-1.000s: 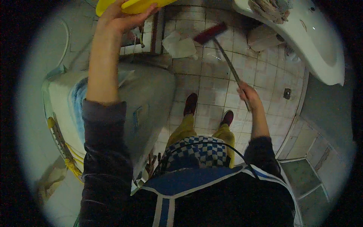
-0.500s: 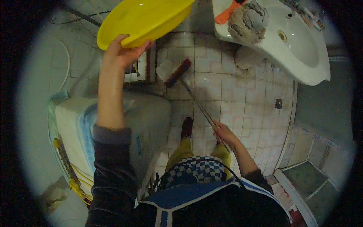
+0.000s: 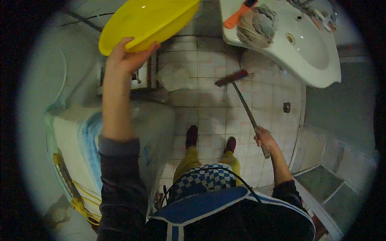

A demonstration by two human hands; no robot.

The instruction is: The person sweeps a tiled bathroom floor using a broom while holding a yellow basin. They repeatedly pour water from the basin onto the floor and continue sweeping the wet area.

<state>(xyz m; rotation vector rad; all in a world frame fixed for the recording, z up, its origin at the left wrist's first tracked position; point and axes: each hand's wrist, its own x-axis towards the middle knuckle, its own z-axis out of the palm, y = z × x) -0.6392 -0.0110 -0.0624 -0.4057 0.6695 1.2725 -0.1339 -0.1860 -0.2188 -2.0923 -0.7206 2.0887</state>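
Left hand [image 3: 125,59]: your fingers are curled round the near rim of the yellow basin [image 3: 150,24], which is up at far left, tilted. One-sided hold, so any load inside could tip it or twist it loose; whether it's carrying anything, can't tell. Right hand [image 3: 266,139]: closed round the upper handle of the long-handled brush [image 3: 247,107], its red head at the far end, over the tiled floor [image 3: 211,120], near the sink's underside. Contact with the tiles, can't tell.

Risks: swing the basin right and it may clip the orange-handled tool [image 3: 237,16] or the bundled grey cloth [image 3: 257,26], both on the left end of the white sink [image 3: 325,76]; either could drop. Push the brush farther and its head could knock whatever's under there. Sweep left and it could snag the pale sheet [image 3: 175,78]. Eyes on the basin, you could step on the handle.
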